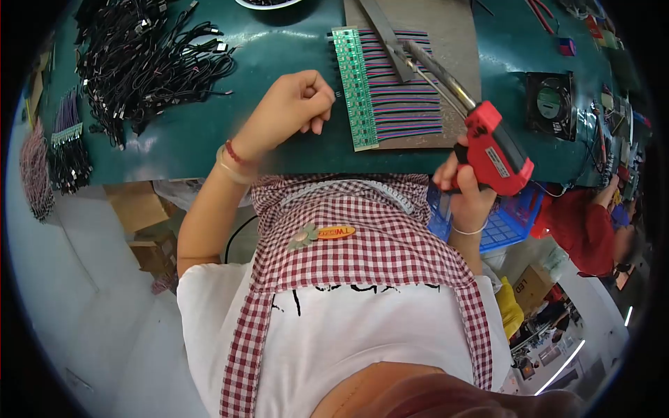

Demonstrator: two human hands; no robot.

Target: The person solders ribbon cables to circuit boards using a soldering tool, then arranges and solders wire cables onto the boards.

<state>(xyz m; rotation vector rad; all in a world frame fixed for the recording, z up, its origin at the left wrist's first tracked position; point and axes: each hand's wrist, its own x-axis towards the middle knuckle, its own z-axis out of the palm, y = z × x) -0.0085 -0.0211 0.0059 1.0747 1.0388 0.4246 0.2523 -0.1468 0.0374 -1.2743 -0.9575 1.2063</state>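
Observation:
My right hand (468, 195) is wrapped round the handle of a red soldering gun (496, 150). The gun's metal barrel points up and left, over the coloured wires (408, 104). Those wires run in parallel rows from the right side of a long green circuit board panel (357, 90), which lies on a brown board (453, 70). A flat metal bar (383, 35) rests across the upper wires. Just left of the panel, my left hand (301, 104) is closed with curled fingers. Whatever is in them, if anything, is hidden.
A heap of black cables (153, 70) covers the left of the green table (279, 59). Bundled wires (68, 146) hang at its left edge. A white bowl (268, 3) stands at the back. To the right is a black fan (550, 104); a person in red (582, 226) is beyond.

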